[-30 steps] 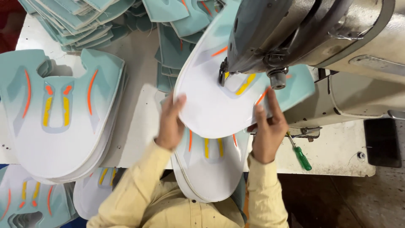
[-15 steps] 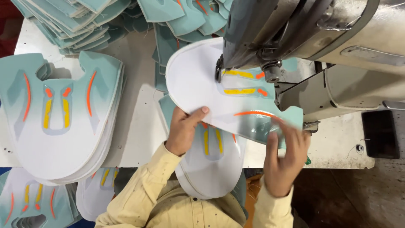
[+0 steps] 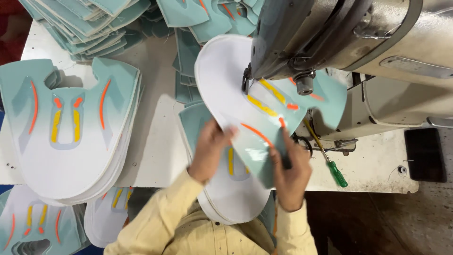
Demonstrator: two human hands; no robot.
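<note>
A flat teal-and-white shoe upper panel with orange and yellow stripes (image 3: 245,106) is held under the grey sewing machine head (image 3: 302,38), pinched at its near edge by the left hand (image 3: 210,151) and the right hand (image 3: 290,172), above a stack of like panels (image 3: 231,198).

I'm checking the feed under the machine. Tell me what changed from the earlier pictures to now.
The shoe upper piece has turned under the sewing machine head, its white toe swinging up and left. The left hand and right hand shifted along its near edge and still hold it. The stack of uppers and the green screwdriver stayed put.
</note>
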